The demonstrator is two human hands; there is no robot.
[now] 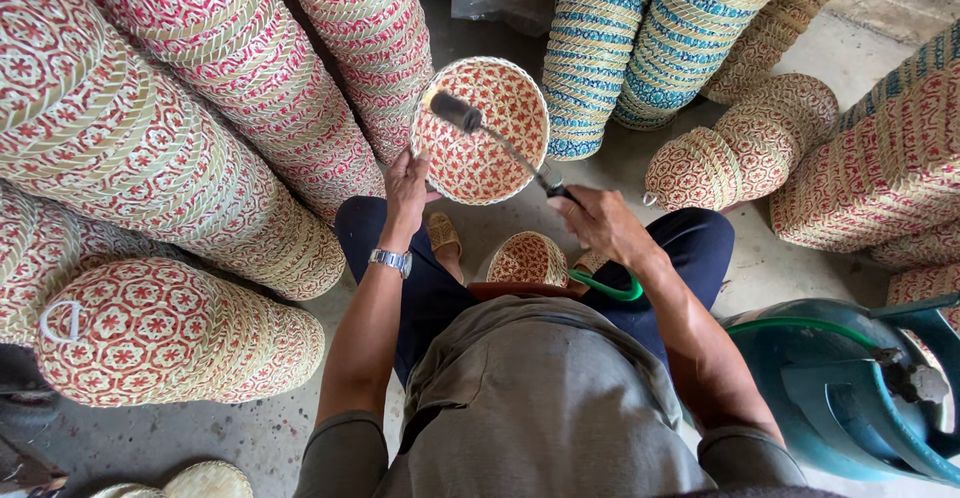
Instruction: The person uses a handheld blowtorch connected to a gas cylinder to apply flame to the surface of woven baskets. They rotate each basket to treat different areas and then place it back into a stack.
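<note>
My left hand [405,190] holds the rim of a round woven basket [490,153] with a red and cream pattern, tilted so its inside faces me. My right hand [598,220] grips a metal gas torch [500,138] whose dark nozzle points into the basket. A green hose [610,291] runs from the torch past my right knee. A second small woven basket [527,258] rests between my knees, rounded side up. I wear a wristwatch [390,259] on the left wrist.
Tall stacks of red-patterned baskets [200,108] lie at the left, blue-patterned stacks [640,38] at the top, more red stacks [880,168] at the right. A teal gas cylinder [850,388] stands at the lower right. The floor is bare concrete [770,268].
</note>
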